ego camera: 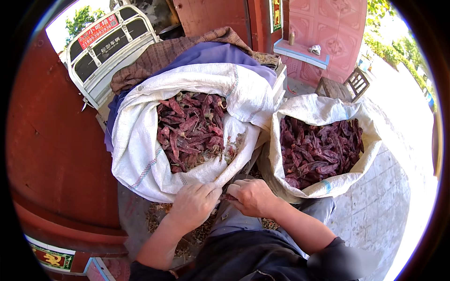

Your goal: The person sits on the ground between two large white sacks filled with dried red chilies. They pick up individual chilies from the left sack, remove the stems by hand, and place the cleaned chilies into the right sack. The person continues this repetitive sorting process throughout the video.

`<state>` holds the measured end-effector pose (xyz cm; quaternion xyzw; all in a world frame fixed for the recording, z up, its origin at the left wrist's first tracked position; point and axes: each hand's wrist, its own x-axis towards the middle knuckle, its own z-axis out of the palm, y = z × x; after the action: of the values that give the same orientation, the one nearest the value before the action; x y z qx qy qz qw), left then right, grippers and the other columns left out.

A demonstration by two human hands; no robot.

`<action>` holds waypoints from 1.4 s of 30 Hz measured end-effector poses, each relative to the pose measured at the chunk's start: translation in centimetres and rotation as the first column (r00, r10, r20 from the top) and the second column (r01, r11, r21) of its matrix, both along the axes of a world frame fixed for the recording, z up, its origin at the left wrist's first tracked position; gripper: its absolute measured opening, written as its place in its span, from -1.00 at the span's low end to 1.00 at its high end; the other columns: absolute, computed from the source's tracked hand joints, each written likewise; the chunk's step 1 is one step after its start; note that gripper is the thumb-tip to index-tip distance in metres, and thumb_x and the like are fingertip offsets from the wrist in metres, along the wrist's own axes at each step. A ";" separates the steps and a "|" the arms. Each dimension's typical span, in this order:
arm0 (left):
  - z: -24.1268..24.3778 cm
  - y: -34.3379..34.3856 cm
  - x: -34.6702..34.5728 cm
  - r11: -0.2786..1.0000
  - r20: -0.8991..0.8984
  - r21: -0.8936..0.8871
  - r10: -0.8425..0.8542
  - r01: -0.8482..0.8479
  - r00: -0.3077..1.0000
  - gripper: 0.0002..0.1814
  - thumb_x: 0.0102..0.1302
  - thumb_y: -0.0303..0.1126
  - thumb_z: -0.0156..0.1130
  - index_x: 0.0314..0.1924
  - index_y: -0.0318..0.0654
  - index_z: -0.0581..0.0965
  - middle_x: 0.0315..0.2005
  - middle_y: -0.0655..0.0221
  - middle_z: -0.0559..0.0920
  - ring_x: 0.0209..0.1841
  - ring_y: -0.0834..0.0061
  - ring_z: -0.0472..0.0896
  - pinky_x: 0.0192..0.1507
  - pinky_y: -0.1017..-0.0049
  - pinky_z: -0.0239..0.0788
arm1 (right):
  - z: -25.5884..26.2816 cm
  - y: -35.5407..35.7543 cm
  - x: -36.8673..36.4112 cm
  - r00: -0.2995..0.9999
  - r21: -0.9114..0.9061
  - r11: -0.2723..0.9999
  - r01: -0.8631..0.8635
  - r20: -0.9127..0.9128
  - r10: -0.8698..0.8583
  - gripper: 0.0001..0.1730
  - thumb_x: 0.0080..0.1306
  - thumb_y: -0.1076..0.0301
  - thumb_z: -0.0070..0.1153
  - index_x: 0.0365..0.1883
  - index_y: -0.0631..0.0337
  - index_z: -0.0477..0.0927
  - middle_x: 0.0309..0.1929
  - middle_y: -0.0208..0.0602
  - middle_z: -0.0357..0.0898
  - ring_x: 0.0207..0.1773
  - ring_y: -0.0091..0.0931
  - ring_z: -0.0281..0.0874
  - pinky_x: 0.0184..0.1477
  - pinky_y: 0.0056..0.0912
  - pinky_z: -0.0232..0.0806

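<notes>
My left hand (195,202) and my right hand (254,197) are close together above my lap, at the near rim of a white woven sack. Between the fingers of my right hand is a dark red dried chili pepper (229,197), mostly covered by the hand. The left hand's fingers are curled close to the pepper's end; what they pinch is hidden. Just ahead, the wide white sack (135,140) has its rim rolled down around dried red chili peppers (191,123), with stem bits along the near right side. A second woven sack (369,140), to the right, holds darker dried chili peppers (320,151).
Stem debris (202,228) litters the ground around my legs. Behind the white sack lie purple cloth (211,54) and a brown checked blanket (168,52). A white metal vehicle rack (112,52) stands at left, beside a red metal door (63,133). A small wooden chair (335,87) stands beyond the right sack.
</notes>
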<state>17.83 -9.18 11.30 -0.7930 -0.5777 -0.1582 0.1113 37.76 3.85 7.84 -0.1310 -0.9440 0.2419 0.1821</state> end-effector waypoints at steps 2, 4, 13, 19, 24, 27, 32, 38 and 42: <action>0.0 -0.1 -0.6 0.999 -0.050 -0.028 -0.047 0.045 0.998 -0.87 0.21 -0.37 0.36 -0.24 -0.16 0.60 -0.38 0.37 0.59 -0.29 0.26 0.64 -0.24 0.21 0.45 | 0.1 0.3 0.6 0.999 -0.046 0.999 -0.023 0.039 0.025 -0.75 0.38 0.24 0.35 -0.09 0.16 0.62 -0.21 -0.15 0.67 -0.10 -0.07 0.72 -0.08 0.05 0.55; -0.2 0.1 -0.8 0.995 -0.062 -0.052 -0.083 0.080 0.995 -0.91 0.21 -0.39 0.32 -0.29 -0.14 0.58 -0.39 0.38 0.58 -0.30 0.25 0.63 -0.25 0.21 0.44 | 0.2 0.5 0.8 0.997 -0.093 0.994 -0.059 0.045 0.064 -0.75 0.39 0.24 0.33 -0.08 0.15 0.62 -0.19 -0.14 0.68 -0.10 -0.05 0.72 -0.07 0.07 0.55; 0.2 0.8 -0.1 0.997 0.023 0.009 -0.082 0.082 0.996 -0.81 0.24 -0.38 0.34 -0.43 -0.06 0.46 -0.54 0.41 0.47 -0.41 0.32 0.60 -0.29 0.26 0.36 | -2.3 0.0 0.5 0.974 -0.571 0.806 -0.156 -0.222 0.031 -0.77 0.59 0.23 0.27 -0.09 0.24 0.64 -0.30 -0.26 0.70 -0.25 -0.32 0.73 -0.20 -0.18 0.54; -3.5 1.8 3.3 0.970 0.177 0.231 0.039 -0.080 0.983 -0.77 0.31 -0.36 0.45 -0.40 -0.06 0.51 -0.57 0.40 0.52 -0.47 0.26 0.60 -0.36 0.25 0.29 | -1.2 -2.3 1.4 0.909 -0.997 0.013 -0.083 -0.081 -0.410 -0.78 0.67 0.25 0.18 -0.17 0.18 0.66 -0.51 -0.38 0.62 -0.65 -0.64 0.46 -0.59 -0.53 0.32; -3.5 1.3 5.1 0.999 0.236 -0.047 0.026 -0.016 0.971 -0.77 0.28 -0.19 0.57 -0.25 -0.08 0.66 -0.47 0.38 0.72 -0.45 0.24 0.71 -0.33 0.21 0.42 | 0.5 2.9 7.5 0.696 -0.972 0.233 -0.010 -0.174 -0.696 -0.81 0.59 0.31 0.24 -0.01 0.26 0.65 -0.34 -0.25 0.70 -0.44 -0.47 0.59 -0.37 -0.39 0.44; -2.3 2.9 2.0 0.986 0.326 0.007 0.158 -0.169 0.932 -0.70 0.25 -0.22 0.60 -0.13 -0.18 0.73 -0.52 0.32 0.70 -0.43 0.13 0.71 -0.30 0.14 0.48 | 0.4 7.8 12.5 0.597 -0.653 0.606 0.453 -0.283 -0.751 -0.72 0.53 0.35 0.29 0.10 0.31 0.64 -0.21 -0.15 0.75 -0.29 -0.36 0.69 -0.21 -0.29 0.53; -2.6 9.4 -3.6 0.897 0.154 0.151 0.394 -0.416 0.906 -0.68 0.44 -0.11 0.44 -0.01 -0.17 0.68 -0.28 0.18 0.75 -0.27 0.05 0.78 -0.24 0.09 0.60 | 0.2 8.3 13.2 0.565 -0.047 0.643 0.764 -0.431 -0.703 -0.52 0.37 0.38 0.40 0.22 0.35 0.65 0.08 0.03 0.75 0.13 -0.06 0.72 0.23 -0.10 0.54; -4.0 12.4 -6.2 0.874 0.093 0.026 0.482 -0.486 0.871 -0.74 0.44 -0.15 0.42 -0.03 -0.11 0.68 -0.14 0.21 0.74 -0.14 0.04 0.78 -0.14 0.06 0.62 | 0.4 3.6 9.7 0.726 -0.357 0.804 0.475 -0.358 -0.587 -0.72 0.40 0.44 0.37 0.05 0.34 0.73 0.00 -0.01 0.75 0.04 -0.15 0.76 0.10 -0.19 0.58; -2.6 9.3 -5.9 0.877 0.297 0.084 0.431 -0.473 0.852 -0.80 0.41 -0.28 0.44 -0.06 -0.18 0.71 -0.19 0.15 0.77 -0.17 0.03 0.77 -0.14 0.11 0.60 | -0.6 2.2 7.1 0.799 -0.423 0.832 0.359 -0.322 -0.508 -0.79 0.48 0.44 0.33 0.03 0.33 0.75 -0.10 -0.12 0.76 -0.04 -0.32 0.76 0.01 -0.28 0.57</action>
<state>11.91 0.11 8.68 -0.5946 -0.7437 -0.2778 0.1270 44.82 6.06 7.28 -0.3207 -0.7687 0.3747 0.4072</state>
